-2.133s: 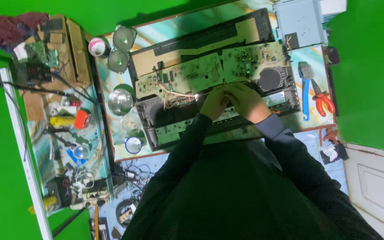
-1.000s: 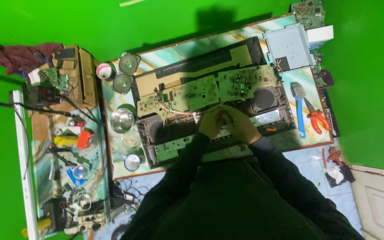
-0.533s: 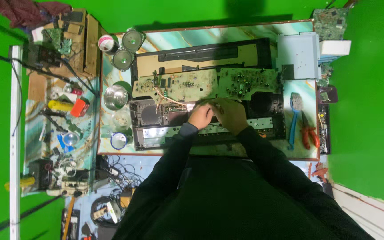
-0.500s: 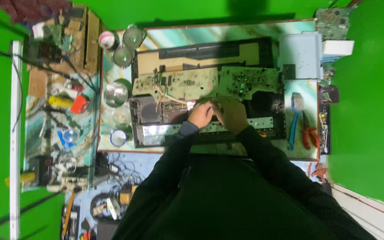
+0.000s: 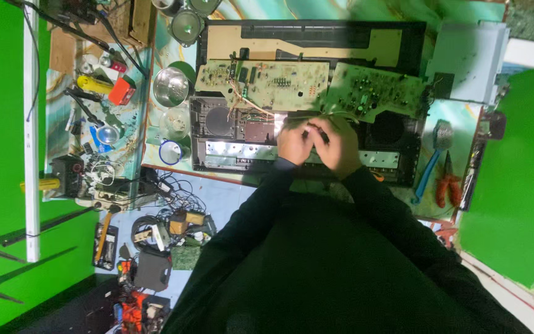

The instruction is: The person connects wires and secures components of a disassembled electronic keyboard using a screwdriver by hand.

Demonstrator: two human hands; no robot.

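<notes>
We see both hands meeting over the opened black device chassis [image 5: 230, 133] that lies on the marbled teal counter [image 5: 465, 117]. The left hand [image 5: 295, 141] has its grip curled together, fingers bent inward against the right; what it pinches is too small for us to tell. The right hand [image 5: 340, 145] is curled too, its grip closed about a thin dark tool [image 5: 315, 132] whose tip shows between the two hands. The hands touch each other just below the green circuit boards: the left circuit board [image 5: 264, 83] sits tilted across the chassis top with thin wires [image 5: 248, 105] trailing down from it, and the right circuit board [image 5: 375, 93] lies beside it, just above the right hand.

To the left of the chassis we find a shiny metal bowl [image 5: 170, 85] and a small blue-rimmed cup [image 5: 170, 151]. At the right edge of the counter lie a blue-handled brush [image 5: 431, 162] and red-handled pliers [image 5: 447, 182], well apart from the hands. Further left a cluttered side shelf holds a yellow tool [image 5: 94, 83] and tangled cables [image 5: 165, 210]
</notes>
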